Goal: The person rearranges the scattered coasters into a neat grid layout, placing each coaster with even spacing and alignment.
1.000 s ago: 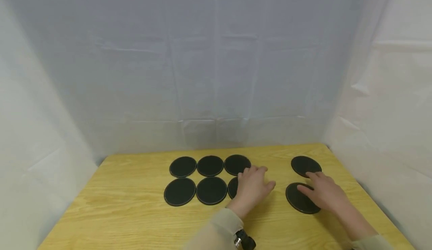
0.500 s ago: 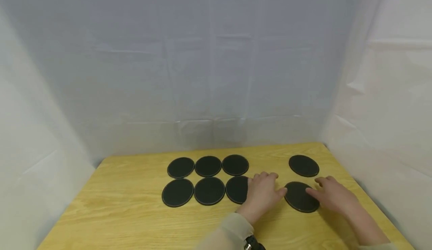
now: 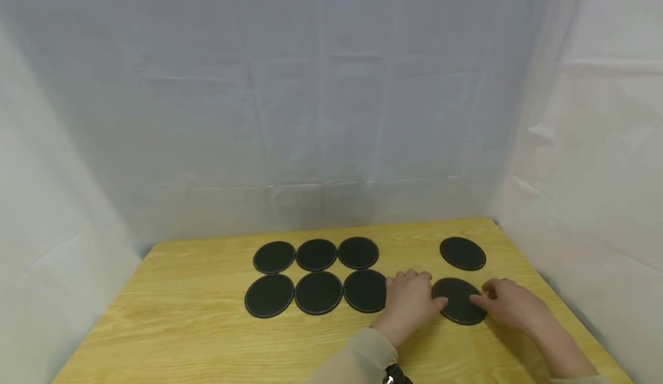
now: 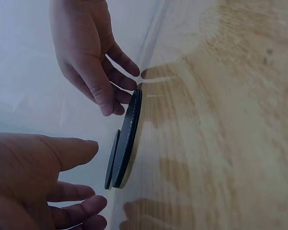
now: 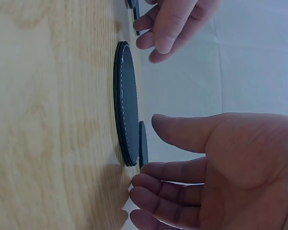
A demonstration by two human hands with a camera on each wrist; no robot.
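Wooden table [image 3: 207,332], white curtained backdrop. Near black coaster [image 3: 458,300] lies flat, right of centre, between my hands. Left hand [image 3: 410,303] and right hand [image 3: 510,302] flank it, fingers relaxed, gripping nothing. Six coasters [image 3: 317,274] gridded leftward; another coaster [image 3: 463,253] lies behind.

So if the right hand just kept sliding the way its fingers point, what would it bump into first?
Probably the near black disc: the right hand points left at its edge, fingertips at or just short of it. Beyond the disc is the left hand.
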